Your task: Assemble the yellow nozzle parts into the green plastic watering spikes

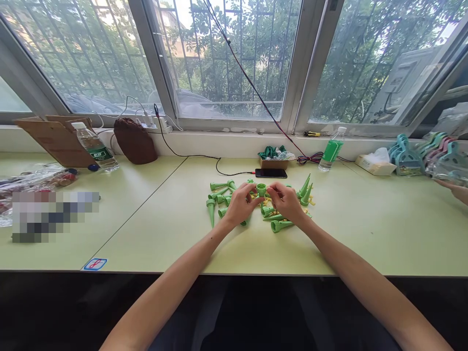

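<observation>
My left hand (242, 204) and my right hand (285, 202) meet over a heap of green plastic cone spikes (219, 200) on the pale green table (153, 229). Both hands pinch one green cone (261, 189) between their fingertips, its round open end turned toward me. Several more cones lie on both sides of the hands, some standing point-up at the right (304, 189). Small yellow parts (265, 201) are scattered among them, partly hidden under the hands.
A black phone (271, 173) on a cable lies just behind the heap. Behind stand a small box of green items (274, 157), a green bottle (331, 150), a tissue box (375, 164), a brown pouch (134, 140), a water bottle (95, 146) and cardboard (54, 136). Another person's hand (457, 191) is at the right edge.
</observation>
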A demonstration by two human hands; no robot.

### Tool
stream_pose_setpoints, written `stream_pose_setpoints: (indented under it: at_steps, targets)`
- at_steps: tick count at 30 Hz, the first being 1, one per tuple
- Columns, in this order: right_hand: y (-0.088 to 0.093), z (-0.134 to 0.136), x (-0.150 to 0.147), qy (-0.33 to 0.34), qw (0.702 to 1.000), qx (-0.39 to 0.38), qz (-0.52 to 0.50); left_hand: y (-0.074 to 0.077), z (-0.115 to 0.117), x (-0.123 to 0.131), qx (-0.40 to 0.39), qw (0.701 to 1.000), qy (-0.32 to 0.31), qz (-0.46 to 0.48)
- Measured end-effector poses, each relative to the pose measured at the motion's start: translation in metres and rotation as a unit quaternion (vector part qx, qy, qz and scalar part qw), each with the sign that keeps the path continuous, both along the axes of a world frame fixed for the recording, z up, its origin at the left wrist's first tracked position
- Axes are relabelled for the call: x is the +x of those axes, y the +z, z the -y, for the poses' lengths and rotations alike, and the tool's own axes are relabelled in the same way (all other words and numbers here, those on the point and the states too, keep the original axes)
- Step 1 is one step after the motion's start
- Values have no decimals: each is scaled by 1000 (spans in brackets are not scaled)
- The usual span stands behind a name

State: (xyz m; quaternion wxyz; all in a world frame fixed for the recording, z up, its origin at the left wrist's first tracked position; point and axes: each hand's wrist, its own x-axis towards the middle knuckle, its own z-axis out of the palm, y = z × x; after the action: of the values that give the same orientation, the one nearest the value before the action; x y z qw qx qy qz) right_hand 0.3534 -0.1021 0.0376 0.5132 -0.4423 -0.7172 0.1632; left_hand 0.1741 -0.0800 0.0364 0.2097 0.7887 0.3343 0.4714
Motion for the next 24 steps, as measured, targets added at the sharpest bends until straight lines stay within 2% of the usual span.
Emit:
stream_pose_setpoints:
  at_steps: [7, 12, 19, 24]
  targets:
    - [0, 4, -4, -8, 999, 12, -29, 4, 3, 2, -61, 998, 8, 20]
    - [4, 7, -3, -24, 997, 31, -70, 7, 3, 3, -108, 993, -17, 43]
    - [4, 9, -5, 7, 998, 28, -48, 10, 4, 4, -256, 962, -61, 72]
    - [1, 6, -6, 21, 999, 27, -37, 10, 5, 4, -286, 952, -85, 64]
